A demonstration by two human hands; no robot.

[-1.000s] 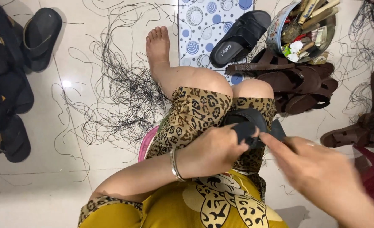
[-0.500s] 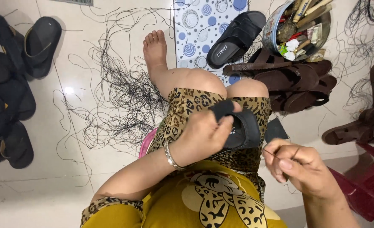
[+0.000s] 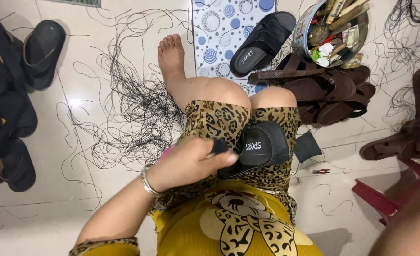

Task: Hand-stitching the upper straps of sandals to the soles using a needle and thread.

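- The black sandal (image 3: 259, 148) lies on the person's lap, across the leopard-print cloth over the thighs, just below the knees.
- It looks light and made of soft rubber or foam: bendy at the sole, with a broad strap that gives. Not fragile, and the matte surface should not be slippery.
- Best hold, as I judge it: pinch the sole edge or hook fingers under the strap. The strap alone would let it swing.
- Its long axis runs roughly left to right across the lap, tilted a little. The rounded end points toward the person's right, the other end sits under the left hand. The strap side faces up.
- The left hand (image 3: 191, 161) is closed on the sandal's near end, fingers curled over the edge, thumb hidden. A metal bangle (image 3: 148, 180) sits on that wrist.
- The right hand (image 3: 409, 232) shows only as a blur at the lower right corner, well apart from the sandal. I cannot tell its grip.
- Further out: a matching black sandal (image 3: 262, 42) on a dotted mat (image 3: 219, 33), brown sandals (image 3: 328, 90) beside it, a round tin of tools (image 3: 333, 31), loose black thread (image 3: 129, 114) on the floor, dark sandals (image 3: 11, 104) at far left, and a red stool (image 3: 385, 199).
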